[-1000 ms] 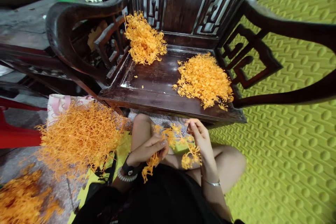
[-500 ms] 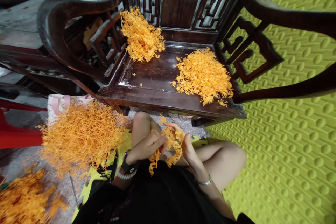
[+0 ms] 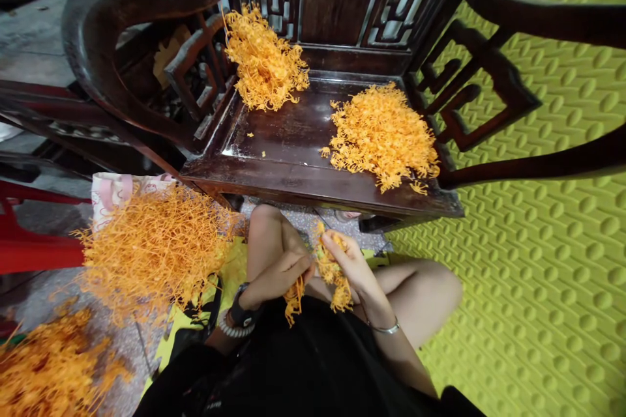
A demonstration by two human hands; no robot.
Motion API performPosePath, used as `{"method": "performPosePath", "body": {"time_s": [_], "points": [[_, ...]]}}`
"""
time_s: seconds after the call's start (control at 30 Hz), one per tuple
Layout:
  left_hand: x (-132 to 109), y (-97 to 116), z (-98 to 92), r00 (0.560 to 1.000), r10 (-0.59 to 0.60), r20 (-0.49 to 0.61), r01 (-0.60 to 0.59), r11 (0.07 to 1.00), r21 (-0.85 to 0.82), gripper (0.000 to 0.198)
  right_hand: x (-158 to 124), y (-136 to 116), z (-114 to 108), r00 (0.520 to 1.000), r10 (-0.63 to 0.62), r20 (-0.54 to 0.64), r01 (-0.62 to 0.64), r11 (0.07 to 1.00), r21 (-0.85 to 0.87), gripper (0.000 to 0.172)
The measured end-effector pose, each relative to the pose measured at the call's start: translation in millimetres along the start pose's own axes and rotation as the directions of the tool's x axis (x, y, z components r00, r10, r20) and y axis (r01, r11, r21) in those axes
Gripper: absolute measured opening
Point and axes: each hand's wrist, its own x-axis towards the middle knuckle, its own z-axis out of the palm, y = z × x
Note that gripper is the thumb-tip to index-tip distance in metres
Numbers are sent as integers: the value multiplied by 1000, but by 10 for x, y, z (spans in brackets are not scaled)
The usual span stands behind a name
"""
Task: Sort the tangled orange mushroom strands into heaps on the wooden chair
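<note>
My left hand [image 3: 286, 272] is closed around a small cluster of orange, thin-branched, plastic-looking pieces [image 3: 294, 303], whose ends hang below the fingers. Just to its right, my right hand [image 3: 349, 260] pinches a longer orange strand [image 3: 341, 293] of the same sort, with its top sticking up past the thumb and its lower end dangling. A narrow gap lies between the two hands, over my crossed legs. On the chair seat rest a tall heap of frilly orange pieces [image 3: 267, 65] at the back left and a flatter pile of small orange pieces [image 3: 384, 137] at the right.
A dark carved wooden chair [image 3: 293, 176] stands in front of me. To my left are a large tangle of thin orange strands [image 3: 156, 251], a pink-and-white bag [image 3: 102, 199], a red stool [image 3: 39, 247] and another orange heap [image 3: 49, 371]. Yellow mat [image 3: 538, 287] covers the floor at right.
My right hand has gone from spread fingers to a pinch on the orange strand. The hands have drawn slightly apart, and the strand now hangs from the right hand.
</note>
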Motion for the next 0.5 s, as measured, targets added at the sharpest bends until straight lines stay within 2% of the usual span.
{"method": "performPosePath", "body": {"time_s": [0.1, 0.17, 0.27, 0.33, 0.43, 0.5], "points": [[-52, -9, 47, 999, -34, -10, 34, 999, -27, 57, -37, -41, -14, 997, -20, -69, 18, 999, -27, 46], [-110, 0, 54, 998, -51, 19, 52, 998, -26, 57, -63, -93, -10, 982, -126, -143, 106, 984, -143, 50], [-183, 21, 52, 998, -37, 44, 38, 999, -28, 56, -93, -193, 7, 907, -333, -258, 241, 913, -330, 53], [-204, 42, 55, 999, -9, 53, 11, 999, -42, 56, -105, -255, 11, 859, -417, -297, 286, 872, -398, 52], [-204, 100, 65, 998, 20, 64, -17, 999, -39, 56, -123, -308, -1, 812, -471, -345, 301, 844, -443, 51], [-197, 154, 72, 997, 15, 72, -13, 1000, -23, 57, -137, -317, -13, 799, -459, -388, 284, 857, -429, 51]]}}
